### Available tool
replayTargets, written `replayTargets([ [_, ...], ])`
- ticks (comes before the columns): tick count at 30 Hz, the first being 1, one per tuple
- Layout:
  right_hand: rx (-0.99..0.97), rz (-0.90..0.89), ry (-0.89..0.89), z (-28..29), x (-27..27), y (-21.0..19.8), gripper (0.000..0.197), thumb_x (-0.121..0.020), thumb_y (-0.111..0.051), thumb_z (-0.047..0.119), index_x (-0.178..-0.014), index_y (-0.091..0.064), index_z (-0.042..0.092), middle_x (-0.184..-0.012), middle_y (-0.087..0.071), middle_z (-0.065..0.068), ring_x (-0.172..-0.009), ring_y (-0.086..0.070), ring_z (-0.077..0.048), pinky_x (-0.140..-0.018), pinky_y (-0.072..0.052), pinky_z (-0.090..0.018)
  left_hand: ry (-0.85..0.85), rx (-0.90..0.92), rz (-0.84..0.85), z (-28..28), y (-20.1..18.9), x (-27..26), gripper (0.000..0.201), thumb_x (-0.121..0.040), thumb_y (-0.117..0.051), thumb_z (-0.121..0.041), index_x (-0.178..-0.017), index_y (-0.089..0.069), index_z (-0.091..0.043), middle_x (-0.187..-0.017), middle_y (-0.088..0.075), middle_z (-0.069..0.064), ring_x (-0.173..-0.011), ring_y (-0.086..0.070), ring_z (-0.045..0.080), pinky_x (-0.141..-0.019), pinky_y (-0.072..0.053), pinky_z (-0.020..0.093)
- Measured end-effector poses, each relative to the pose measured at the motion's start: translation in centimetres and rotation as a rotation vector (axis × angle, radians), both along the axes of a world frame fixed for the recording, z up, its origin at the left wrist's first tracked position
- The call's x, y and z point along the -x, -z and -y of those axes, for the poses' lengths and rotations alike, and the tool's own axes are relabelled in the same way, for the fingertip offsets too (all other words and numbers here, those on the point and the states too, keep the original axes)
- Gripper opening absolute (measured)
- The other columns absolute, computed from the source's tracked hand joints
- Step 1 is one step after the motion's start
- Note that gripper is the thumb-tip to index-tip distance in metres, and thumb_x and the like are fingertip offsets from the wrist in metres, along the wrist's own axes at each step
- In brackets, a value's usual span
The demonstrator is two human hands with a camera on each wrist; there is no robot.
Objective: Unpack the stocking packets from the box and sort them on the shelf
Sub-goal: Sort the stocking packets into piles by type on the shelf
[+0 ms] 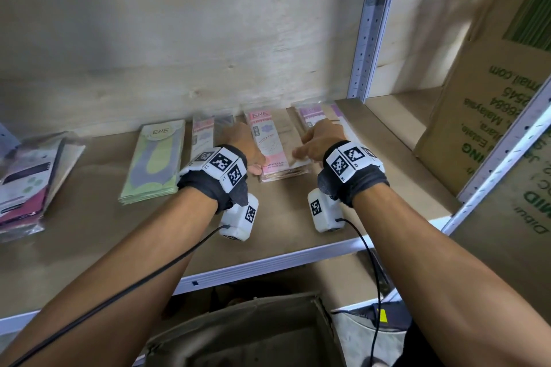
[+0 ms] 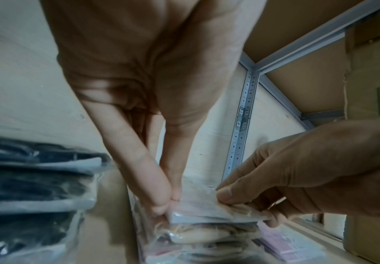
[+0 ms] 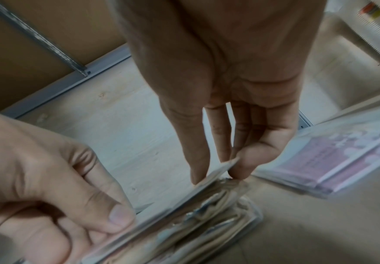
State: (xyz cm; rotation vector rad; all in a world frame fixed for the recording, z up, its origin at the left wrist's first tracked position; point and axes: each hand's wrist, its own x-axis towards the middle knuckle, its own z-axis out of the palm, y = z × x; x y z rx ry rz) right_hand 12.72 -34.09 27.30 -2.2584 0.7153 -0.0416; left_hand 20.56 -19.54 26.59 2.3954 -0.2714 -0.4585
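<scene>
wrist views: both hands (image 2: 162, 187) pinch pink packet (image 2: 198, 201)

The brown shelf (image 1: 298, 217) with a white metal front edge carried five stacks of packets in a row: a mixed stack (image 1: 26, 182) at the far left, then a green stack (image 1: 155, 161), a grey-pink stack (image 1: 202, 134), a pink stack (image 1: 272, 143) and a purple stack (image 1: 316, 115); a cardboard box (image 1: 489, 104) stood at the right
</scene>
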Motion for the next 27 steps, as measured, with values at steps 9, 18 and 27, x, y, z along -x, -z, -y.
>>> replayTargets([
  [9, 0.031, -0.005, -0.023, -0.2, -0.4, -0.3, 0.055, -0.077, -0.082, 0.027, -0.121, -0.060, 0.002, -0.123, -0.063, -0.014, -0.115, -0.060, -0.029, -0.100, -0.050, -0.041, -0.009, -0.013, -0.008, -0.5, -1.5, 0.6, 0.027, -0.081, -0.079, -0.001, -0.101, -0.063, 0.009, -0.104, -0.074, 0.021, -0.085, -0.076, 0.031, -0.076, -0.063, 0.039],
  [18, 0.114, 0.308, -0.111, -1.5, -0.4, -1.3, 0.028, -0.090, -0.067, 0.031, -0.115, -0.065, 0.017, -0.101, -0.067, 0.001, -0.100, -0.063, -0.019, -0.085, -0.050, -0.025, -0.137, 0.207, 0.177, -7.8, -4.7, -0.9, 0.025, -0.079, -0.083, -0.023, -0.090, -0.072, -0.003, -0.069, -0.075, 0.012, -0.064, -0.076, 0.022, -0.072, -0.064, 0.038],
  [27, -0.159, 0.361, -0.437, -13.8, -4.3, -1.5, 0.009, -0.089, -0.067, 0.008, -0.085, -0.071, 0.016, -0.075, -0.071, 0.000, -0.063, -0.065, -0.009, -0.062, -0.050, -0.020, -0.524, 0.215, 0.356, -26.8, -0.9, -3.6, 0.009, -0.080, -0.074, -0.026, -0.083, -0.078, -0.018, -0.096, -0.077, 0.009, -0.094, -0.071, 0.031, -0.090, -0.057, 0.040],
])
